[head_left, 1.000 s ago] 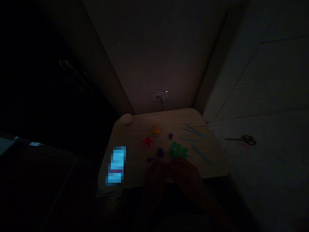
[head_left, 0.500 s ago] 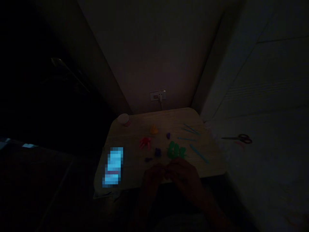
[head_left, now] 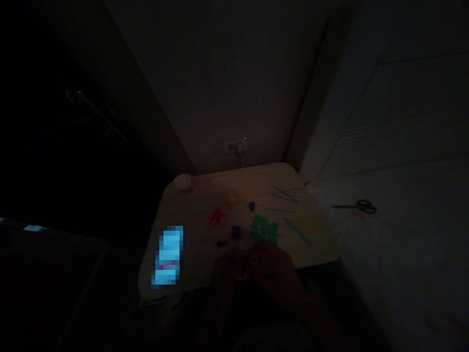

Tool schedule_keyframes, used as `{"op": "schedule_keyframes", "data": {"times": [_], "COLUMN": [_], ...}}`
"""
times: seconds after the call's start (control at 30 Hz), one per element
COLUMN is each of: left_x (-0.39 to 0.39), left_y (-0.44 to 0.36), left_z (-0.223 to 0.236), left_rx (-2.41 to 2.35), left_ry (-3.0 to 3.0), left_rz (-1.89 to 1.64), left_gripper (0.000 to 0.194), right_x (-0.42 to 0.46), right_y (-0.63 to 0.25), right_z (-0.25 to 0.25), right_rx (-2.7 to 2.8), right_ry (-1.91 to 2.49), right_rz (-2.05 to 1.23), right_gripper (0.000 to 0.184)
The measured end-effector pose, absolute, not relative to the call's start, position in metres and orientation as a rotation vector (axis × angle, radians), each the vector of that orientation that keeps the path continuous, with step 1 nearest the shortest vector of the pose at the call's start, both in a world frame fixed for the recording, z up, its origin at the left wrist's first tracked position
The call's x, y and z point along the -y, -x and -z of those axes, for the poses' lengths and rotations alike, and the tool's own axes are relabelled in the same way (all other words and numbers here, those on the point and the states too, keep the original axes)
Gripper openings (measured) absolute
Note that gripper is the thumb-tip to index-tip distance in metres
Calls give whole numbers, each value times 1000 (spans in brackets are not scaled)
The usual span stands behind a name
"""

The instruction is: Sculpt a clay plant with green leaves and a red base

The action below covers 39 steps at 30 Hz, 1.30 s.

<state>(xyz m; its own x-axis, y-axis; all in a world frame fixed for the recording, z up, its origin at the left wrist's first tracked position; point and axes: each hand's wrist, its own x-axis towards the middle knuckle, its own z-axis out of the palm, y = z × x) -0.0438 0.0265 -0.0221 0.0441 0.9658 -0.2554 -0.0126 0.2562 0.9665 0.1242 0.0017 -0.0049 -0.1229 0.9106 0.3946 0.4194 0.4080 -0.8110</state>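
Observation:
In very dim light my left hand (head_left: 230, 264) and my right hand (head_left: 269, 261) meet over the front edge of a small wooden table (head_left: 198, 264). Both have their fingers curled together; whatever lies between them is too dark to make out. Just beyond the right hand is a group of green clay-like pieces (head_left: 264, 229). Dark purple lumps (head_left: 236, 231) lie ahead of the left hand, with a small dark piece (head_left: 222, 243) beside them. Farther back are a red piece with several legs (head_left: 217, 217), an orange lump (head_left: 229, 197) and a small purple piece (head_left: 252, 206).
Several thin blue sticks (head_left: 280, 210) and a wider blue tool (head_left: 297, 231) lie at the table's right. A lidded tub (head_left: 183, 183) stands at the back left, a glowing blurred screen (head_left: 168, 256) at the front left. Scissors (head_left: 355, 206) rest off the table to the right, near a wall socket's (head_left: 235, 145) wall.
The view has shifted slightly, so the table and its things sit a little farther left. My hands stay together at the front edge, with the fingers slightly moved.

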Motion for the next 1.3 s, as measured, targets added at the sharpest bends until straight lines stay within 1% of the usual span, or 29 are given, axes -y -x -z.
{"op": "schedule_keyframes", "data": {"times": [0.17,0.23,0.33,0.5,0.6,0.73,0.8,0.93,1.0,1.07,1.1,1.2,1.3], "left_x": [-24,-25,-27,-29,-31,-33,-33,-34,-33,-31,-31,-31,-32], "left_y": [41,41,39,40,43,44,44,45,45,45,45,46,48], "left_z": [26,22,15,7,4,2,2,4,5,6,8,13,17], "left_rx": [-1324,-1290,-1252,-1290,-1367,-1400,-1409,-1410,-1382,-1378,-1391,-1461,-1522], "left_ry": [-905,-853,-814,-1001,-1054,-1014,-978,-972,-986,-980,-970,-947,-1020], "left_rz": [-1075,-1098,-1167,-1155,-1132,-1138,-1149,-1166,-1169,-1181,-1188,-1182,-1129], "left_gripper": [64,66,59,41,37,25,23,29,41,53,55,51,47], "right_x": [0,1,1,-1,-2,-1,0,-2,-5,-9,-10,-8,2], "right_y": [-121,-120,-119,-120,-120,-118,-118,-128,-142,-160,-168,-185,-185], "right_z": [1,1,1,-1,1,3,2,1,5,10,13,20,22], "right_rx": [1713,1706,1680,1674,1661,1658,1666,1644,1595,1543,1513,1430,1431], "right_ry": [1168,1175,1179,1142,1143,1158,1161,1199,1293,1465,1554,1790,1886], "right_rz": [-649,-642,-661,-684,-664,-658,-653,-664,-622,-577,-554,-567,-577], "right_gripper": [20,21,19,18,18,20,20,15,13,17,19,30,38]}}
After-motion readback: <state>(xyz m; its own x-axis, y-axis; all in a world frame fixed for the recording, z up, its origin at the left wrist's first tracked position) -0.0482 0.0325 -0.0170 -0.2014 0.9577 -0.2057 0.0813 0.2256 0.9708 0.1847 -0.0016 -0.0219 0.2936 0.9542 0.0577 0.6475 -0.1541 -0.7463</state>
